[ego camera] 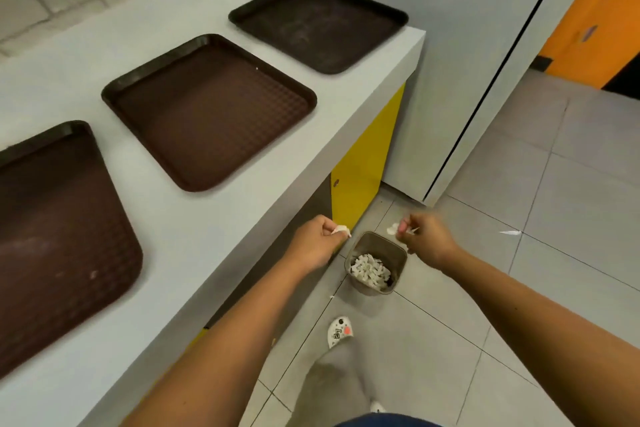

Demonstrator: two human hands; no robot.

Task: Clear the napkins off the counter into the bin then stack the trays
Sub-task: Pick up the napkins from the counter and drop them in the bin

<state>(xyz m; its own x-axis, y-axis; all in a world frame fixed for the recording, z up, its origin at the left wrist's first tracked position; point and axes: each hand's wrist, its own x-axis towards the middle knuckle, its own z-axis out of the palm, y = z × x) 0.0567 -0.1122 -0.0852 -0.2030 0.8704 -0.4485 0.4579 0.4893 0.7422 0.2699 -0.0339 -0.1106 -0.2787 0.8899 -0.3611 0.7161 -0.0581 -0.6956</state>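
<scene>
Three brown trays lie side by side on the pale counter [242, 218]: a near tray [59, 246], a middle tray [207, 111] and a far tray [318, 24]. All three are bare. A small brown bin [398, 255] stands on the floor below the counter's edge, with white crumpled napkins [369, 270] inside. My left hand [317, 243] hangs just left of the bin and grips a small white napkin [341, 229]. To the bin's upper right, my right hand [427, 237] pinches a white napkin scrap [393, 228]; it is blurred.
A yellow cabinet panel [367, 163] sits under the counter. A grey wall panel [450, 80] stands behind the bin. White scraps lie on the tiled floor [510, 232]. My foot in a white shoe [339, 331] is near the bin.
</scene>
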